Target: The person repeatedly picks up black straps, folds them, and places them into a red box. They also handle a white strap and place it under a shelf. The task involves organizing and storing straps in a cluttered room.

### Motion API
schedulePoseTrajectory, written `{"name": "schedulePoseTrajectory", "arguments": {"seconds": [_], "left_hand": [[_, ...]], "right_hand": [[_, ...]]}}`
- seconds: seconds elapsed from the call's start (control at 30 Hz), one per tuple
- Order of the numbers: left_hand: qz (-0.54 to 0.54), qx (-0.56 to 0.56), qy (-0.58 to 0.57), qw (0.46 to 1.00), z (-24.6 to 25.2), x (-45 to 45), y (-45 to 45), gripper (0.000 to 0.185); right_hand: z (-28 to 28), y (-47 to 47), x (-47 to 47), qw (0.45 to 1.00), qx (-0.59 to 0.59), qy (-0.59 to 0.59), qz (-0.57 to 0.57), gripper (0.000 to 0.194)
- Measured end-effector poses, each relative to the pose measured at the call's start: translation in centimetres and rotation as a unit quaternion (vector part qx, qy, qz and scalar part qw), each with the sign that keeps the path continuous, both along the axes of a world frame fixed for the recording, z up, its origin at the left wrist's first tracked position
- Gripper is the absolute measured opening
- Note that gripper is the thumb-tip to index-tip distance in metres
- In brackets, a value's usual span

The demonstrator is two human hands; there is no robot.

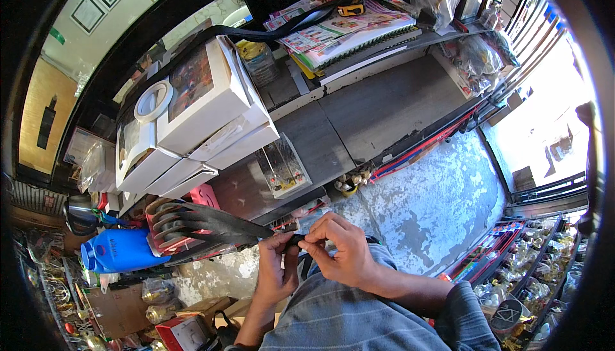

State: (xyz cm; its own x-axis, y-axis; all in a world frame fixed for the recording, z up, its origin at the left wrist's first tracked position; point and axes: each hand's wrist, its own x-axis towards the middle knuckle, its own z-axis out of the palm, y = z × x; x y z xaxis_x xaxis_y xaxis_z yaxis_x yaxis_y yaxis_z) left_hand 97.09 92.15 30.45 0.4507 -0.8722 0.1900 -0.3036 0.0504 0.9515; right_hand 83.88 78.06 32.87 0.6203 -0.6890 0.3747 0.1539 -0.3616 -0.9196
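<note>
Several black ribbons (223, 221) stretch from a row of spools (166, 221) at the lower left to my hands. Where they come together, my left hand (276, 271) grips the gathered strands between thumb and fingers. Close against it, my right hand (338, 250) pinches the black ribbon end just beyond the left fingertips. Both hands are in front of my grey striped shirt (336, 315), off the front edge of the counter. My fingers partly cover the ends, so their exact arrangement is hidden.
White boxes (230, 132) are stacked on the dark counter (394, 106), with a tape roll (153, 101) on top. Nearby lies a clear-lidded case (283, 166). Magazines (331, 29) carry a yellow tape measure (350, 10). A blue jerrycan (120, 251) stands beside the spools. Bagged goods (523, 274) fill racks at right.
</note>
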Motion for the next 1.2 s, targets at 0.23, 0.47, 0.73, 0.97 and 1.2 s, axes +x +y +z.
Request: {"name": "schedulePoseTrajectory", "arguments": {"seconds": [0.23, 0.47, 0.73, 0.97, 1.2], "left_hand": [[0.024, 0.015, 0.004, 1.0, 0.2, -0.3, 0.0, 0.033], [0.014, 0.018, -0.012, 1.0, 0.6, 0.1, -0.3, 0.033], [0.045, 0.012, -0.119, 0.992, 1.5, 0.6, -1.1, 0.032], [0.006, 0.016, -0.151, 0.988, 1.4, 0.8, -1.2, 0.03], [-0.044, 0.061, -0.224, 0.972, 2.4, 1.0, -2.4, 0.047]], "right_hand": [[0.7, 0.2, -0.1, 0.998, 0.053, 0.042, 0.02, 0.022], [0.6, -0.2, 0.2, 0.997, 0.067, 0.015, 0.032, 0.024], [0.3, -0.4, -0.2, 0.996, 0.074, 0.031, 0.037, 0.02], [0.5, -1.3, -0.4, 0.988, 0.116, 0.065, 0.076, 0.016], [0.7, -1.4, -1.4, 0.982, 0.15, 0.107, 0.044, 0.011]]}}
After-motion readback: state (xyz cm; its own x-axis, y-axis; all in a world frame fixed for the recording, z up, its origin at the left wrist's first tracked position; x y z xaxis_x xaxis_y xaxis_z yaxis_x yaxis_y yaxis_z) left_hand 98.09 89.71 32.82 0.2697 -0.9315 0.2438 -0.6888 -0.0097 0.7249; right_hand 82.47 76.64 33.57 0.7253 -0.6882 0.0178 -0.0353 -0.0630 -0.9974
